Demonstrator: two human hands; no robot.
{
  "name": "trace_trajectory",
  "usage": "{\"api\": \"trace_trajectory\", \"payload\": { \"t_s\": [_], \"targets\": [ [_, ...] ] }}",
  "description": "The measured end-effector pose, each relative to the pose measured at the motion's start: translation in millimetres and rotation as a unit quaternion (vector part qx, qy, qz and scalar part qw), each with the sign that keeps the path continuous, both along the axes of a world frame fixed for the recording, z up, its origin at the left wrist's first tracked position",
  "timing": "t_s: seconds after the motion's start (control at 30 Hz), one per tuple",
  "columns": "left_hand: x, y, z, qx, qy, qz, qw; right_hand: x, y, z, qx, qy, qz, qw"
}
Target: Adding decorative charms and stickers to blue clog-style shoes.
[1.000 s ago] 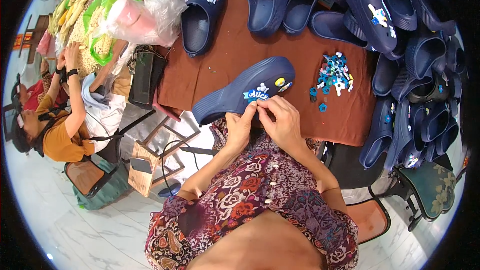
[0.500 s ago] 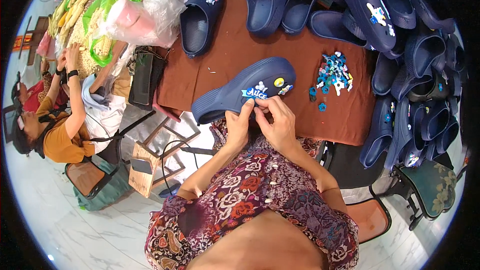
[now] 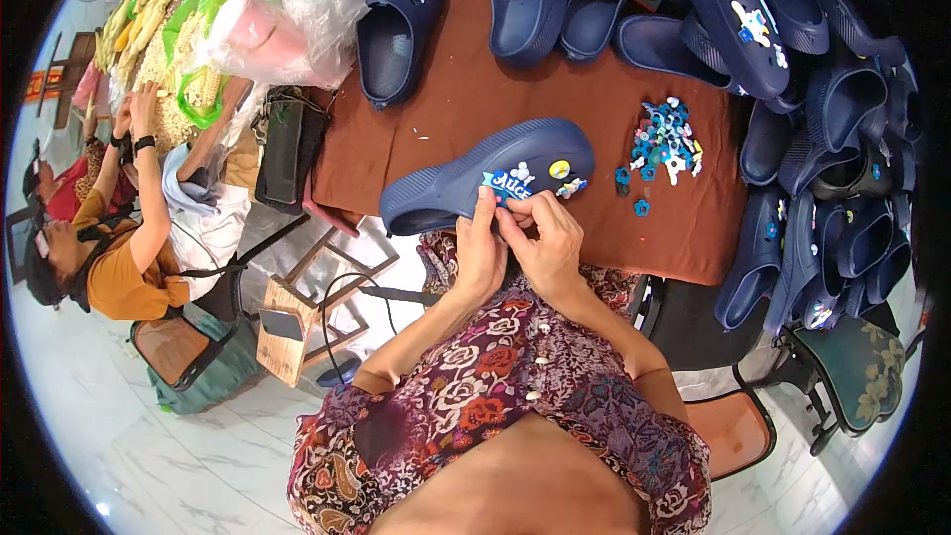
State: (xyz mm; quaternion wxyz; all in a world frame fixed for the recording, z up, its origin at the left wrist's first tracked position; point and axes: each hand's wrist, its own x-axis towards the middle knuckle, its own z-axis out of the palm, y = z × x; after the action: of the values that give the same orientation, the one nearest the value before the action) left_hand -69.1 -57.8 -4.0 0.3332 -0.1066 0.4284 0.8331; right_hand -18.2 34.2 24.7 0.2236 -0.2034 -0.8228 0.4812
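Brown-covered bench above a pale tiled floor, strewn with navy clogs. Nearest clog lying on its side at the bench's near edge, sole toward the viewer, small charms fixed on its upper. Left hand and right hand side by side at the clog's lower edge, fingers pinched together on the blue letter charm. Loose pile of blue charms just right of the clog. Another person seated at far left, beside plastic bags
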Motion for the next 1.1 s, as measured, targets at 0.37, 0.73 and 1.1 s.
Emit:
{"api": "trace_trajectory", "payload": {
  "t_s": [0.37, 0.73, 1.1],
  "targets": [
    [6, 7, -9, 0.040, -0.102, 0.021, 0.994, 0, 0, 0, 0.028, 0.005, -0.013, 1.000],
    [-1, 9, 12, 0.020, -0.021, 0.023, 0.999, 6, 21, 0, -0.104, -0.002, 0.030, 0.994],
    [-1, 9, 7, -0.050, 0.073, 0.032, 0.996, 6, 33, -6, 0.021, 0.002, 0.036, 0.999]
  ]
}}
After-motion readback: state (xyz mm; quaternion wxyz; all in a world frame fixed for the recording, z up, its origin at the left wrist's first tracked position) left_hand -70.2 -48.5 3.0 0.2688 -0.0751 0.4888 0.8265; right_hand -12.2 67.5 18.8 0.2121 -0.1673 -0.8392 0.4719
